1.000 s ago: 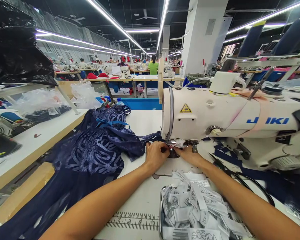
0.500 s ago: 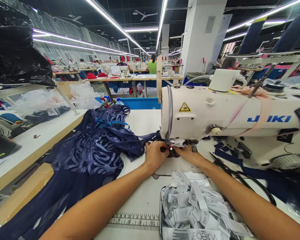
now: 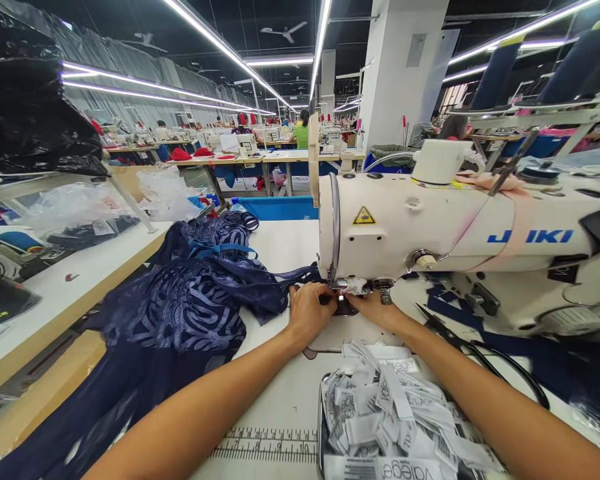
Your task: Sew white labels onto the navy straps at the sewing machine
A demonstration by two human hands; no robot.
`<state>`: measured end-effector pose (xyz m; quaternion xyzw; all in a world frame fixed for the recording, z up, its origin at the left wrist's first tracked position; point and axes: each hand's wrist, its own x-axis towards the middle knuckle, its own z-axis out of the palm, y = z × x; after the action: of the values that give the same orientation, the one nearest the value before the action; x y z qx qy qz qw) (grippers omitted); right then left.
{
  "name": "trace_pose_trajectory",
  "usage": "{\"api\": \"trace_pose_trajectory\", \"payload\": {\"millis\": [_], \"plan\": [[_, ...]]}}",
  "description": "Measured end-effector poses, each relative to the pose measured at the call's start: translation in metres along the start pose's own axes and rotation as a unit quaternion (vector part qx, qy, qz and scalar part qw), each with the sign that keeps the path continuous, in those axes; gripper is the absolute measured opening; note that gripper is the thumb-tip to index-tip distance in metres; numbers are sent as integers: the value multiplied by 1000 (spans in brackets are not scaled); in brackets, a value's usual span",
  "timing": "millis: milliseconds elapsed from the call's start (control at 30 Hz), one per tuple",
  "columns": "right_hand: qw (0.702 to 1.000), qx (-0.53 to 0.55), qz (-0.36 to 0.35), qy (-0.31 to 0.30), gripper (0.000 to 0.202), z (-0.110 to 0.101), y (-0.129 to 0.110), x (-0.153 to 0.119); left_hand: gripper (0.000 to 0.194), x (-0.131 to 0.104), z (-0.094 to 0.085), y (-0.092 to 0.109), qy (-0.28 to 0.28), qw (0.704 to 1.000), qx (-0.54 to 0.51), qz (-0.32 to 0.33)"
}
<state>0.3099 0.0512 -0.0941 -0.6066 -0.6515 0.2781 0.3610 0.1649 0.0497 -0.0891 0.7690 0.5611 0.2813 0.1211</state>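
Observation:
Dark blue lace fabric (image 3: pixel 185 300) lies heaped on the left of the white machine table, and a strip of it runs to the needle area of the sewing machine (image 3: pixel 380 227). My left hand (image 3: pixel 311 310) is closed on the navy fabric, just left of the presser foot (image 3: pixel 341 301). On the other side of the foot, my right hand (image 3: pixel 373 308) has its fingers pressed down under the machine head; what they hold is too small and hidden to name. Both hands are close together. A blue ribbon (image 3: pixel 223 248) rests on the lace.
Nearest me, a metal tray (image 3: pixel 322 427) holds many white labels (image 3: pixel 390 407). Black scissors (image 3: pixel 460 343) lie beyond my right forearm, near navy scraps (image 3: pixel 453 307). A side table (image 3: pixel 80 277) stands at left. Behind are other workstations and a person in green (image 3: pixel 301 135).
The view has shifted slightly, so the machine sits a little further left. Both hands stay beside the presser foot in nearly the same pose.

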Motion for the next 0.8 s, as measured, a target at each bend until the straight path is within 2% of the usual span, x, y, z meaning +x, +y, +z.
{"api": "trace_pose_trajectory", "payload": {"millis": [300, 433, 600, 800], "plan": [[1000, 25, -1, -4, 14, 2, 4, -1, 11, 1, 0, -1, -2, 1000, -3, -1], [1000, -15, 18, -15, 13, 5, 12, 0, 11, 1, 0, 0, -4, 1000, 2, 2], [997, -72, -17, -11, 15, 6, 16, 1, 12, 2, 0, 0, -6, 1000, 8, 5], [996, -88, -23, -2, 16, 10, 16, 3, 12, 2, -1, 0, -7, 1000, 6, 3]]}}
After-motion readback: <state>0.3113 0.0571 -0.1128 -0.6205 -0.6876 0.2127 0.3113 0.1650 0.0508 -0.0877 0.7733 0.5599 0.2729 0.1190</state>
